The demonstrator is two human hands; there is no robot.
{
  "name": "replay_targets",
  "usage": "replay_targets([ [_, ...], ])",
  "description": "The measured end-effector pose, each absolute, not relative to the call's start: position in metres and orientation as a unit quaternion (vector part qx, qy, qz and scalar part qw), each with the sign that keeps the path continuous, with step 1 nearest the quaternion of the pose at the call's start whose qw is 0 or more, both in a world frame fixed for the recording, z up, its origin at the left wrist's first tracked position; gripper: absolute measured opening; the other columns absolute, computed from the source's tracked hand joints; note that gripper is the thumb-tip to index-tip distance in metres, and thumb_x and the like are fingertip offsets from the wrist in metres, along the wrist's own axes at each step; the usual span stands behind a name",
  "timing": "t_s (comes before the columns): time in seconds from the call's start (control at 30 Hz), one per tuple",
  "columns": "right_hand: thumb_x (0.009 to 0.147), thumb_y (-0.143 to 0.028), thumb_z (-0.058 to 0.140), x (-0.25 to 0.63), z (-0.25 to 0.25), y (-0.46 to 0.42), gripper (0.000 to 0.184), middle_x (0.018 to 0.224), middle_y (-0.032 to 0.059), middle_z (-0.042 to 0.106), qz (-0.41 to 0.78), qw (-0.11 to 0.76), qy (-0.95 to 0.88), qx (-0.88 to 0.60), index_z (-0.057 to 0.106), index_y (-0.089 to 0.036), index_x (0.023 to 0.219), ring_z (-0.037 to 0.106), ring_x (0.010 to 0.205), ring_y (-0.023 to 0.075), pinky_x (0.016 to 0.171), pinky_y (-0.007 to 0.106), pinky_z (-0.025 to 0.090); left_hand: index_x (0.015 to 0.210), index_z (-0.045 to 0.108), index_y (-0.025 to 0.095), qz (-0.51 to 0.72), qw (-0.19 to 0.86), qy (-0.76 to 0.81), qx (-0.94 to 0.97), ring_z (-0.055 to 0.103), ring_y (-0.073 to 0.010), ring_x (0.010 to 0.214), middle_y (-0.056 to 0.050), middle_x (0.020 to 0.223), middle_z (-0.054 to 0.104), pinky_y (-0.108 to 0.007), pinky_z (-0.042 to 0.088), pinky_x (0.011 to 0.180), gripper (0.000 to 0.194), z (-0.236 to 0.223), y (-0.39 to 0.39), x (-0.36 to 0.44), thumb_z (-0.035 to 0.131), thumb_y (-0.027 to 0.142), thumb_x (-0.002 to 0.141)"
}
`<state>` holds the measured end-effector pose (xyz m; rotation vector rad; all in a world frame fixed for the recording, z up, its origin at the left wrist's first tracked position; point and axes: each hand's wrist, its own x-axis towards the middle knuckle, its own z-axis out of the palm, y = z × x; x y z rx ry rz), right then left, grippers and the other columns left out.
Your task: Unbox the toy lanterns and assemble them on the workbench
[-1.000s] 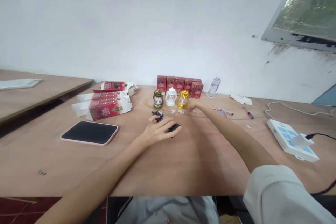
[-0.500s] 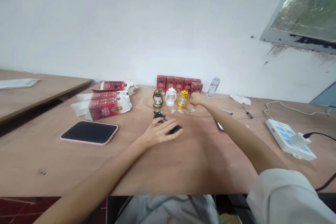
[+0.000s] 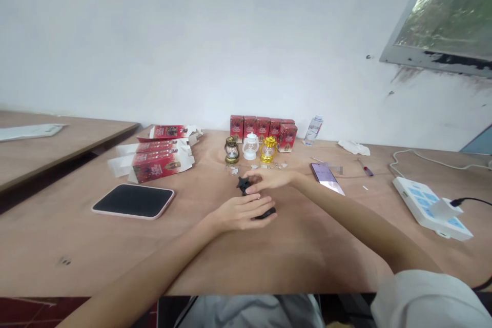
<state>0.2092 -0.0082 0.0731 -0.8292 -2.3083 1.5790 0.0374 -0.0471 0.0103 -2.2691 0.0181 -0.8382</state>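
A small black lantern [image 3: 265,213] lies on its side on the table in front of me, its glass middle covered by fingers. My left hand [image 3: 242,213] is wrapped over its body, with the dark base showing past the fingertips. My right hand [image 3: 271,180] has its thumb and fingers closed around the lantern's top end; whether a small part is pinched there too is hidden. Just beyond stand a bronze lantern [image 3: 231,151], a white lantern [image 3: 250,147] and a gold lantern [image 3: 268,151]. Tiny pale pieces [image 3: 265,166] lie scattered before them.
Red boxes [image 3: 263,127] line the wall, beside a clear bottle [image 3: 313,130]. Flattened cartons [image 3: 161,166] and a phone [image 3: 134,201] lie left. Rightward are another phone [image 3: 326,177], a screwdriver [image 3: 366,168], crumpled tissue [image 3: 354,147] and a power strip [image 3: 430,210].
My right hand has come back from beside the gold lantern to the top of the black lantern. My left hand still holds it. The right phone is now uncovered.
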Motion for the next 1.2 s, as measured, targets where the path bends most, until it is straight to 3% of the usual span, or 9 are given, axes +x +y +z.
replay_targets([
  [0.2, 0.069, -0.041, 0.072, 0.265, 0.103, 0.009, 0.037, 0.082, 0.0009, 0.062, 0.483, 0.197, -0.750, -0.407, 0.056, -0.016, 0.092, 0.060, 0.074, 0.0124, 0.062, 0.022, 0.049, 0.129, 0.045, 0.034, -0.319, 0.325, -0.093, -0.885, 0.039, -0.0136, 0.129, 0.003, 0.134, 0.050, -0.037, 0.017, 0.115, 0.043, 0.005, -0.050, 0.041, 0.050, 0.020, 0.089],
  [0.33, 0.068, -0.033, 0.073, 0.310, 0.101, 0.033, 0.031, 0.084, 0.0016, 0.063, 0.384, 0.336, -0.660, -0.551, 0.050, -0.017, 0.084, 0.062, 0.076, 0.0141, 0.063, 0.025, 0.051, 0.127, 0.048, 0.025, -0.246, 0.181, -0.134, -0.943, 0.040, -0.0200, 0.128, -0.005, 0.136, 0.047, -0.043, 0.025, 0.111, 0.036, -0.005, -0.042, 0.044, 0.044, 0.029, 0.092],
  [0.47, 0.073, -0.033, 0.067, 0.322, 0.080, 0.058, 0.029, 0.090, 0.0041, 0.063, 0.216, 0.439, -0.577, -0.654, 0.046, -0.018, 0.088, 0.062, 0.079, 0.0149, 0.065, 0.026, 0.052, 0.123, 0.051, 0.023, -0.190, 0.029, -0.212, -0.958, 0.044, -0.0213, 0.123, -0.006, 0.131, 0.051, -0.042, 0.034, 0.104, 0.034, -0.008, -0.035, 0.044, 0.045, 0.033, 0.091],
  [0.6, 0.074, -0.038, 0.062, 0.313, 0.063, 0.080, 0.032, 0.094, 0.0064, 0.063, 0.144, 0.437, -0.560, -0.689, 0.046, -0.017, 0.092, 0.061, 0.085, 0.0184, 0.070, 0.028, 0.049, 0.119, 0.052, 0.023, -0.155, -0.055, -0.241, -0.957, 0.047, -0.0195, 0.119, -0.005, 0.127, 0.053, -0.038, 0.039, 0.098, 0.031, -0.007, -0.034, 0.041, 0.044, 0.032, 0.091],
  [0.77, 0.066, -0.035, 0.069, 0.307, 0.052, 0.102, 0.034, 0.094, 0.0082, 0.066, 0.093, 0.385, -0.578, -0.714, 0.052, -0.016, 0.088, 0.061, 0.090, 0.0232, 0.077, 0.031, 0.045, 0.120, 0.051, 0.024, -0.162, -0.062, -0.235, -0.956, 0.046, -0.0190, 0.121, -0.005, 0.128, 0.052, -0.036, 0.037, 0.099, 0.031, -0.007, -0.035, 0.039, 0.043, 0.031, 0.091],
  [0.93, 0.074, -0.042, 0.060, 0.311, 0.049, 0.101, 0.042, 0.106, 0.0150, 0.063, 0.052, 0.339, -0.596, -0.726, 0.051, -0.014, 0.105, 0.058, 0.101, 0.0285, 0.084, 0.037, 0.044, 0.120, 0.051, 0.024, -0.170, -0.072, -0.227, -0.956, 0.046, -0.0196, 0.119, -0.006, 0.127, 0.052, -0.036, 0.036, 0.098, 0.031, -0.008, -0.034, 0.039, 0.043, 0.031, 0.091],
  [1.03, 0.082, -0.045, 0.048, 0.319, 0.055, 0.093, 0.043, 0.112, 0.0157, 0.060, -0.037, 0.339, -0.612, -0.714, 0.048, -0.015, 0.113, 0.052, 0.109, 0.0313, 0.091, 0.043, 0.040, 0.119, 0.052, 0.024, -0.175, -0.076, -0.225, -0.956, 0.046, -0.0205, 0.119, -0.006, 0.127, 0.052, -0.037, 0.036, 0.097, 0.030, -0.009, -0.032, 0.039, 0.043, 0.031, 0.090],
  [1.2, 0.087, -0.020, 0.030, 0.338, 0.069, 0.101, 0.036, 0.118, 0.0159, 0.058, -0.136, 0.326, -0.620, -0.701, 0.046, -0.012, 0.119, 0.049, 0.111, 0.0293, 0.093, 0.043, 0.038, 0.119, 0.052, 0.024, -0.172, -0.075, -0.226, -0.956, 0.048, -0.0200, 0.117, -0.006, 0.126, 0.053, -0.036, 0.037, 0.096, 0.031, -0.007, -0.031, 0.039, 0.042, 0.032, 0.091],
])
